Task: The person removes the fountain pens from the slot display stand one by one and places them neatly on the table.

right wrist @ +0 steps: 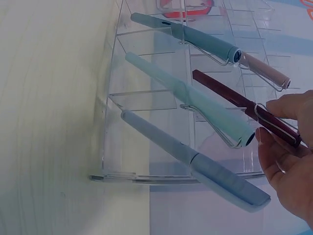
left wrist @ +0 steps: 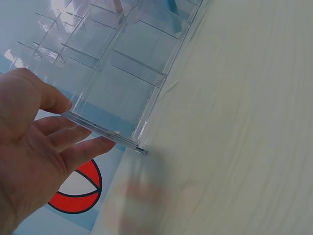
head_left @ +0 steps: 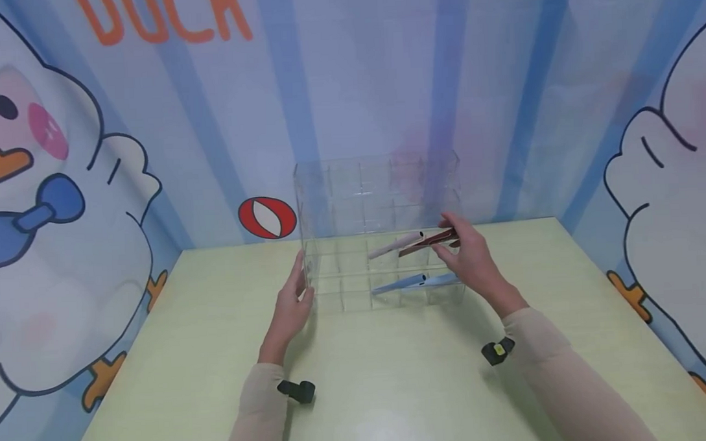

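Observation:
A clear acrylic pen rack (head_left: pixel 348 263) with a grid of compartments stands at the table's back. At its left side my left hand (head_left: pixel 290 307) grips the side panel's edge, thumb on one face and fingers on the other in the left wrist view. My right hand (head_left: pixel 474 258) pinches a dark red pen (right wrist: pixel 230 98) with a wire clip by its rear end; the pen's front end lies within the rack. Beside it rests a pale pink pen (right wrist: pixel 266 72). The row below holds a blue pen (right wrist: pixel 208 43), a mint pen (right wrist: pixel 210 112) and a light blue pen (right wrist: pixel 215 178), all slanting out.
The rack stands on a pale yellow-green table (head_left: pixel 359 389). Close behind hangs a blue striped backdrop (head_left: pixel 366 84) with printed ducks and a red-and-white ball. Each sleeve carries a small black camera (head_left: pixel 299 391) at the wrist.

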Tool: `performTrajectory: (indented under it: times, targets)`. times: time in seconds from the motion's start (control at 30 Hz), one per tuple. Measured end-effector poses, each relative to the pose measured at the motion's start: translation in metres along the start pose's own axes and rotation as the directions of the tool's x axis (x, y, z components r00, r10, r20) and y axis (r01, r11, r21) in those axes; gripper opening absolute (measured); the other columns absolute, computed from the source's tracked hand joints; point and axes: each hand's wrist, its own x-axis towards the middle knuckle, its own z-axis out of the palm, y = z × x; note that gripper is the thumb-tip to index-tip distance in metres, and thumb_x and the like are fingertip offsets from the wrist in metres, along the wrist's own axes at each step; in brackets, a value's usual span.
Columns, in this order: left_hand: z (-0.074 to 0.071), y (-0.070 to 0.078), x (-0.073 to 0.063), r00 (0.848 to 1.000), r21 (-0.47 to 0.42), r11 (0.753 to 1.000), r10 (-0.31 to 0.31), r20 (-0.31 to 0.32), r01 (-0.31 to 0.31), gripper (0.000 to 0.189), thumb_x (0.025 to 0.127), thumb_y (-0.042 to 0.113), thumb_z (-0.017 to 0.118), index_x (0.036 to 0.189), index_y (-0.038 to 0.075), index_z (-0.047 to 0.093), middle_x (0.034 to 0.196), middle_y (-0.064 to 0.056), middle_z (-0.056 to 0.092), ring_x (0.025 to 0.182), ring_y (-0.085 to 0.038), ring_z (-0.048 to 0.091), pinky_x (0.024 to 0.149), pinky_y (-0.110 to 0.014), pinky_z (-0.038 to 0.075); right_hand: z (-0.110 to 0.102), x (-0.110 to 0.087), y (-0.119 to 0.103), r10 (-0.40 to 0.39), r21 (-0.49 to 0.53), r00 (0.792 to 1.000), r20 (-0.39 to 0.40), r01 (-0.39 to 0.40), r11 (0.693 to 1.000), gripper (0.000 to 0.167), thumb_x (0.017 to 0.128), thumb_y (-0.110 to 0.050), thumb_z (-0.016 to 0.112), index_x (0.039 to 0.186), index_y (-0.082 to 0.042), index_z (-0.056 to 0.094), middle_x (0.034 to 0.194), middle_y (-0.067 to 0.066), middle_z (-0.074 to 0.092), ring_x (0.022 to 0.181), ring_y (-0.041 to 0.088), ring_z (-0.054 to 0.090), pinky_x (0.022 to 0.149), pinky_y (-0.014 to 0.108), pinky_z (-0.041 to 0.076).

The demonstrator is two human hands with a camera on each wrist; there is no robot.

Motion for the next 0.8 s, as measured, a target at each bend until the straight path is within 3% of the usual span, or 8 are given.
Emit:
performTrajectory:
  times: [0.17, 0.4, 0.67, 0.8]
  targets:
    - [0.0009, -0.0013, 0.0017, 1.000, 0.009, 1.000, -0.008, -0.004, 0.008, 0.076, 0.102, 0.000, 0.049, 0.163, 0.022, 0.010, 0.162, -0.013, 0.026, 0.143, -0.034, 0.035, 0.113, -0.049, 0.032, 0.0008, 0.0031, -0.0004, 0.011, 0.024, 1.000, 0.021, -0.012, 1.000, 0.059, 0.089, 0.007, 0.069, 0.143, 0.008, 0.044, 0.118, 0.023, 0.063, 0.100, 0.036, 0.064, 0.079, 0.047, 0.055]
    - [0.0013, -0.0031, 0.0005, 1.000, 0.018, 1.000, -0.006, -0.001, 0.006, 0.077, 0.102, 0.000, 0.048, 0.163, 0.028, 0.009, 0.163, -0.014, 0.023, 0.144, -0.033, 0.034, 0.113, -0.048, 0.032, 0.0012, 0.0042, 0.0006, 0.060, 0.047, 0.998, 0.034, -0.061, 0.997, 0.057, 0.092, 0.010, 0.063, 0.145, 0.007, 0.043, 0.113, 0.022, 0.066, 0.095, 0.035, 0.066, 0.079, 0.045, 0.056]
    - [0.0020, -0.0016, -0.0016, 0.999, 0.014, 0.999, -0.038, -0.003, 0.039, 0.079, 0.102, -0.001, 0.048, 0.162, 0.031, 0.009, 0.163, -0.011, 0.025, 0.143, -0.033, 0.034, 0.113, -0.049, 0.032, -0.0008, 0.0027, 0.0012, 0.048, 0.076, 0.999, 0.009, -0.049, 0.996, 0.057, 0.091, 0.010, 0.063, 0.145, 0.007, 0.043, 0.111, 0.021, 0.067, 0.092, 0.033, 0.067, 0.076, 0.042, 0.056]
    - [0.0022, -0.0023, 0.0015, 1.000, 0.006, 1.000, -0.024, 0.008, 0.024, 0.079, 0.102, -0.002, 0.047, 0.162, 0.031, 0.009, 0.164, -0.009, 0.023, 0.145, -0.032, 0.032, 0.114, -0.049, 0.030, -0.0027, 0.0013, 0.0007, 0.042, 0.069, 0.999, -0.035, -0.039, 0.997, 0.056, 0.091, 0.009, 0.064, 0.144, 0.007, 0.045, 0.111, 0.019, 0.068, 0.093, 0.032, 0.067, 0.074, 0.032, 0.056]
